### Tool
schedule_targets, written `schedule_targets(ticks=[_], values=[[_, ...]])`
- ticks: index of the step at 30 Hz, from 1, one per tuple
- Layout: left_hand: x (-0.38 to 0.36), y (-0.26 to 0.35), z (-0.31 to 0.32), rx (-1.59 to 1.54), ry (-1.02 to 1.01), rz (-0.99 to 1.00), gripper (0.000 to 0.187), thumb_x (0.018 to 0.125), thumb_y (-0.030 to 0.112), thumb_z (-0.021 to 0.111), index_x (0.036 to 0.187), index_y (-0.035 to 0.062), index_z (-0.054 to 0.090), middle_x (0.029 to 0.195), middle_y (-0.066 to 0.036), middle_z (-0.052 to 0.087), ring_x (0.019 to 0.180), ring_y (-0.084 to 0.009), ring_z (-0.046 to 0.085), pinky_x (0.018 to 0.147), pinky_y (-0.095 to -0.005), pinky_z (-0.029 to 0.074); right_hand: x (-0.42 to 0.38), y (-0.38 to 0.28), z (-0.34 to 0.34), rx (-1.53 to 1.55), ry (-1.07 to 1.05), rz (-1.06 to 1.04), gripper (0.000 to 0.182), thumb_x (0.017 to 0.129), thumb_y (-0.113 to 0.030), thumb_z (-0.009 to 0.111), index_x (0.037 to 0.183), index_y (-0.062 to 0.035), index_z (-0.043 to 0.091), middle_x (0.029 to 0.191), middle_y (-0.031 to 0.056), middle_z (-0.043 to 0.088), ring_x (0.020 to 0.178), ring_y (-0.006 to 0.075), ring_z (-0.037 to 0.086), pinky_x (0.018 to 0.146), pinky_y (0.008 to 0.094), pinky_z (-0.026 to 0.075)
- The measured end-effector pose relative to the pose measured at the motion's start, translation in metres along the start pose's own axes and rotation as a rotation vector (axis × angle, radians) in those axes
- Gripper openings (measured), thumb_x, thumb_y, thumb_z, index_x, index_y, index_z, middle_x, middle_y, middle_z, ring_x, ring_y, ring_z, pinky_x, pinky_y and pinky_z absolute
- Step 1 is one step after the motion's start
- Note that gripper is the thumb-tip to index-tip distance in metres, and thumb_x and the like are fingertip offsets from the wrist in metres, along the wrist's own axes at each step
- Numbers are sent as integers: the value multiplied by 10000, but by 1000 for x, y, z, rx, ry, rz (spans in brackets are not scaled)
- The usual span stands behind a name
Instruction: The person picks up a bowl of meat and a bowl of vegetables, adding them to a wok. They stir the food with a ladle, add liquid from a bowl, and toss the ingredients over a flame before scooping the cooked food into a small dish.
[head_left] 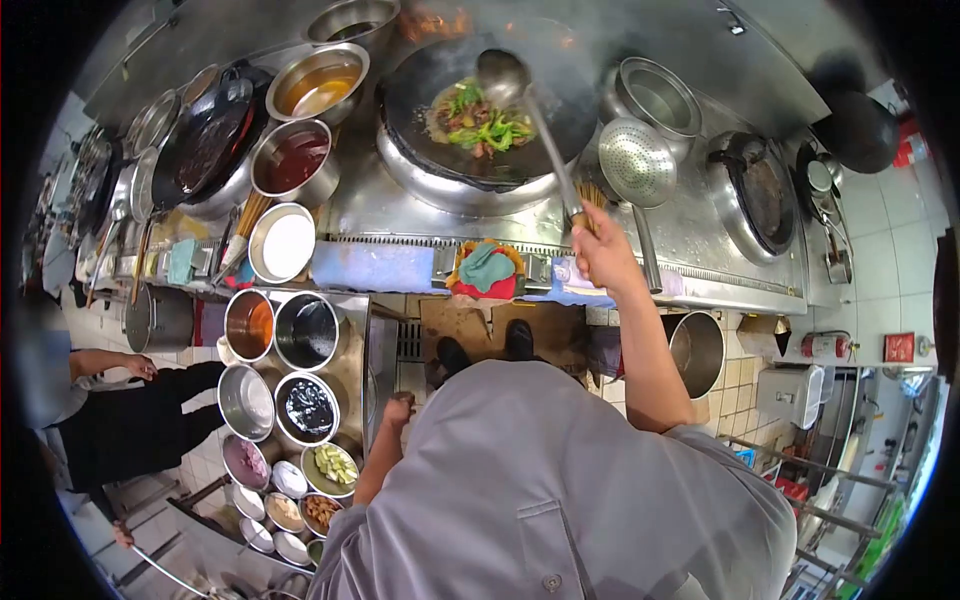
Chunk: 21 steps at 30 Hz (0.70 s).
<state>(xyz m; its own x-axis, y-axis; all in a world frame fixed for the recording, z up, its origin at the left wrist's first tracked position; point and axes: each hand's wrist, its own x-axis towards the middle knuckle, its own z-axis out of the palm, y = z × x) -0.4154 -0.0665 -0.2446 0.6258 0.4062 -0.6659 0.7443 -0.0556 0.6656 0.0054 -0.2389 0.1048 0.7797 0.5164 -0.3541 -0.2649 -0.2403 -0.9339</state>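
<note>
My right hand [605,250] is wrapped round the handle of a long metal ladle [503,76]. The ladle's bowl is over the wok [410,110], at the upper edge of the food. In the wok lie green vegetables with browned pieces [482,125], and steam rises around them. Low at my left side, beside the condiment counter, my left hand [400,408] hangs with its fingers curled in. Nothing shows in it. Just right of the wok, a perforated strainer [637,162] lies with its handle toward me, close to my right forearm.
Left of the wok stand bowls of yellowish liquid [318,92], red sauce [291,160] and something white [282,243]. Several seasoning pots [307,408] fill the left counter. Folded cloths [486,268] sit on the stove's front edge. Another person [130,420] stands at left. Flames [435,24] show behind the wok.
</note>
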Motion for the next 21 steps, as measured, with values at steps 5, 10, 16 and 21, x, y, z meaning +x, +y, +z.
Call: schedule_targets(ticks=[5, 10, 16, 21], values=[[-8, 58, -1, -163, 73, -151, 288, 842, 231, 529, 1040, 35, 602, 791, -62, 622, 629, -150, 598, 516, -287, 469, 107, 30, -5, -561, 270, -284, 498, 836, -201, 522, 1281, -9, 410, 898, 178, 607, 567, 209, 593, 472, 326, 452], [-5, 78, -10, -26, -10, -222, 323, 839, 195, 538, 1105, 15, 581, 842, -83, 630, 640, -166, 599, 561, -280, 486, 136, -7, 36, -158, 1, -13, 468, 838, -182, 499, 1277, -40, 421, 821, 177, 611, 566, 194, 591, 460, 318, 446], [18, 34, -5, -342, 69, -176, 341, 839, 160, 534, 1131, -15, 554, 834, -87, 622, 670, -169, 594, 606, -279, 496, 97, 21, -8, -1079, 149, -625, 472, 819, -170, 514, 1285, -201, 446, 825, 173, 636, 720, 339, 615, 613, 423, 485], [-5, 48, -6, -273, 75, -229, 333, 835, 136, 539, 1123, -33, 542, 797, -79, 608, 656, -165, 581, 592, -297, 509, -2, -40, -54, -1250, 154, -341, 511, 785, -142, 547, 1281, -235, 469, 917, 178, 630, 841, 345, 601, 754, 395, 473]])
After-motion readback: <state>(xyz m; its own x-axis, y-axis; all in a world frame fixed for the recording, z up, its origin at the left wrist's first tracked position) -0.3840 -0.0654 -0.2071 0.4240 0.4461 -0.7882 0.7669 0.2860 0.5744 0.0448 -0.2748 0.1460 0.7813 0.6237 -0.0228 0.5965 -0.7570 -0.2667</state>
